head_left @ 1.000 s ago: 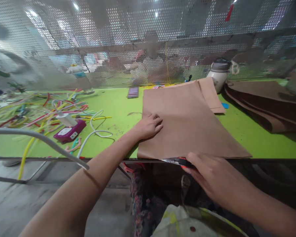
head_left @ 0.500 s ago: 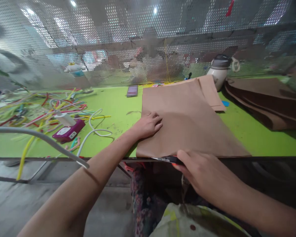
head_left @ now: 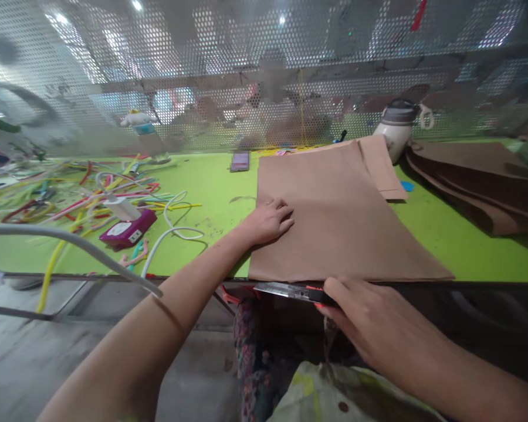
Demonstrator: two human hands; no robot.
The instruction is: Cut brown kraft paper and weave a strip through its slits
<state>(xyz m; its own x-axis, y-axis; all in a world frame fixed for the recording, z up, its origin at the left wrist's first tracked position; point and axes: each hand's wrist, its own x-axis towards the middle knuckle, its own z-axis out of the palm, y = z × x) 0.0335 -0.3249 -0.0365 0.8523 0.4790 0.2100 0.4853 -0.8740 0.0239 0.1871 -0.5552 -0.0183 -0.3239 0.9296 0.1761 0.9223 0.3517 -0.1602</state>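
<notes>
Brown paper sheets [head_left: 334, 234] lie on the green tabletop, their near edge along the table's front edge. My left hand [head_left: 270, 223] rests open and flat on their left side, fingers pointing right. My right hand [head_left: 356, 308] is closed around the handle of a box cutter [head_left: 286, 291], black and red, with its metal blade out and pointing left. The blade is just in front of and below the near paper edge, apart from it. Smaller brown paper pieces [head_left: 383, 170] stick out behind the sheets at the right.
Colourful cords and a purple power adapter [head_left: 127, 230] with a white cable clutter the left. A phone [head_left: 240, 161] lies at the back. A white bottle [head_left: 395, 130] and folded brown paper [head_left: 479, 193] are on the right. A perforated metal screen [head_left: 193, 88] stands behind.
The box cutter has come away from the paper's near edge, towards me and slightly left, so more blade shows. My left hand stays in place on the sheets. The view has shifted slightly.
</notes>
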